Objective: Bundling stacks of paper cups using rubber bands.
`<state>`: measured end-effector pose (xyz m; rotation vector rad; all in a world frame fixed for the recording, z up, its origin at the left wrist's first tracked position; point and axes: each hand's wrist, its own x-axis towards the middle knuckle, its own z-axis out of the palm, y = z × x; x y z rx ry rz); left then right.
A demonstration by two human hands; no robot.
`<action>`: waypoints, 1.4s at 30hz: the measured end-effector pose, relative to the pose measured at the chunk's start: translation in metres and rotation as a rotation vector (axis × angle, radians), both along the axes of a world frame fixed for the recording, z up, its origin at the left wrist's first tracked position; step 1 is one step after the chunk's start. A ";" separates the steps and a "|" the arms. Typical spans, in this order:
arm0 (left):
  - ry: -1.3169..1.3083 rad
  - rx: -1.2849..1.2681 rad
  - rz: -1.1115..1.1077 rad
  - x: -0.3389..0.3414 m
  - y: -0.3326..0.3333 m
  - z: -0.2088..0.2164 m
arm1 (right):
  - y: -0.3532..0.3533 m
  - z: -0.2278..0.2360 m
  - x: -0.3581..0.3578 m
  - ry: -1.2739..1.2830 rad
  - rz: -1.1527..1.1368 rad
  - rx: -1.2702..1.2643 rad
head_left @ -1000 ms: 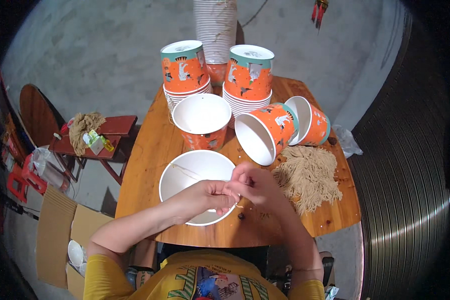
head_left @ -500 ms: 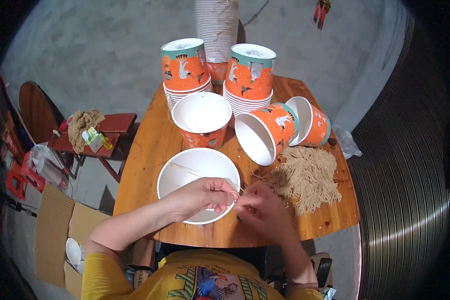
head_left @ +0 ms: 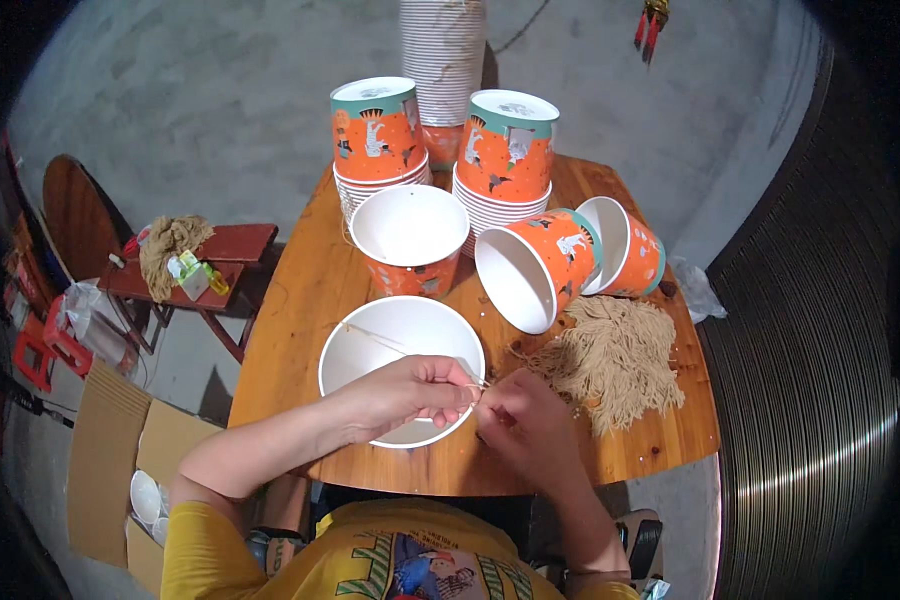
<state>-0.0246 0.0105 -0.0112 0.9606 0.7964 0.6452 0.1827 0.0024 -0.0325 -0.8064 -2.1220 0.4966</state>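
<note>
White paper bucket (head_left: 390, 345) at table centre, mouth up, near edge covered by left hand (head_left: 410, 392). Thin tan string (head_left: 375, 338) stretched across the bucket's mouth from 10 o'clock on the rim toward 4 o'clock, ending at the fingers. Left hand curled shut, thumb and fingertips pinched on that string right at the bucket's 4 o'clock rim. Right hand (head_left: 523, 428) just beside it at 3 o'clock, fingers bent inward and closed, fingertips meeting the left ones at the same string; exact grip hidden by knuckles.

Wooden table (head_left: 300, 300) underneath, orange-brown, grain running away from body. Heap of tan strings (head_left: 615, 360) at 2 o'clock of the right hand, loose and fanned out, touching the table's right edge. Tipped orange bucket (head_left: 538, 270) lying on its side at 1 o'clock of the white one, open mouth facing the body. Second tipped bucket (head_left: 622, 247) nested close behind it at 3 o'clock. Upright orange bucket (head_left: 410, 238) at 12 o'clock of the white one, mouth up. Two stacks of upside-down buckets further at 12 o'clock: left stack (head_left: 378, 135), right stack (head_left: 505, 150). Tall white stack (head_left: 442, 50) beyond those, at the far table edge.

Red stool (head_left: 235, 245) at 9 o'clock off the table, bundle of strings (head_left: 170, 245) draped on it. Cardboard box (head_left: 110, 455) on floor at 8 o'clock.
</note>
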 end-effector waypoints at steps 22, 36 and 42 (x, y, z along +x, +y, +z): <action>-0.179 -0.159 -0.026 -0.005 0.004 -0.001 | -0.003 -0.005 -0.002 0.193 -0.008 -0.205; 0.862 1.450 0.186 0.017 -0.026 0.019 | 0.003 0.007 -0.007 0.087 -0.005 -0.258; 0.578 0.890 0.186 0.011 -0.018 0.016 | 0.000 0.014 -0.015 0.199 -0.081 -0.427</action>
